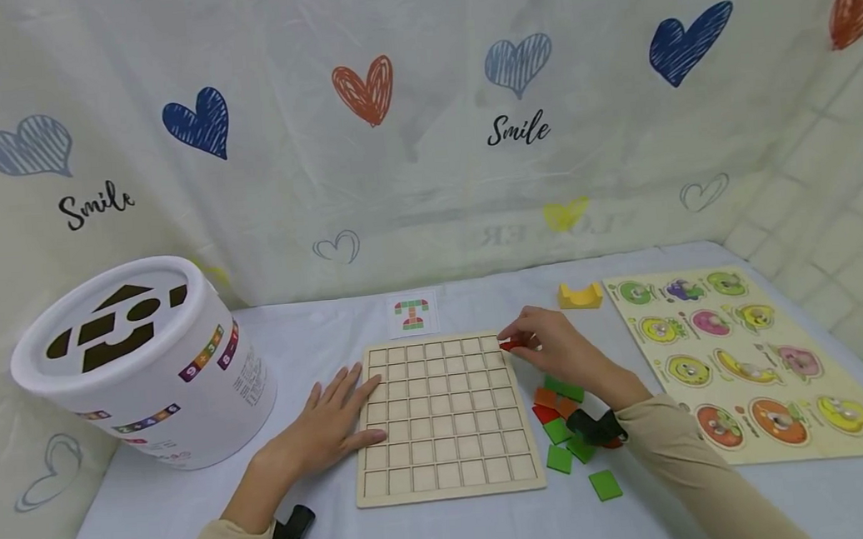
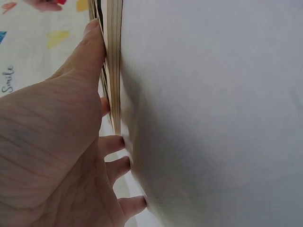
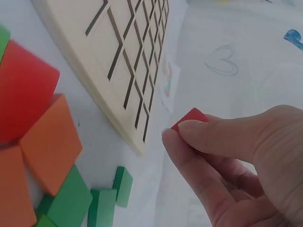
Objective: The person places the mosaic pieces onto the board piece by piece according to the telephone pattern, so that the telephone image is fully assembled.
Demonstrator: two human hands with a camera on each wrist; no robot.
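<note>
A pale wooden grid board [image 1: 442,427] lies on the table with its square cells bare. Along its left edge rests my left hand [image 1: 326,427], fingers spread, with thumb and fingertips at the rim. My right hand [image 1: 557,344] is at the board's far right corner, pinching a small red tile [image 3: 193,117] between thumb and fingers. Beneath the right forearm lies a loose pile of tiles, among them a green tile [image 1: 605,485], an orange tile [image 3: 52,144] and a red tile [image 3: 28,90]. Part of this pile is hidden by the wrist strap and sleeve.
Behind the board lies a pattern card [image 1: 412,313] with a red and green figure. A white bucket [image 1: 254,415] with a cut-out lid stands at the left. On the right are a yellow block [image 1: 580,296] and a fruit puzzle board [image 1: 752,339].
</note>
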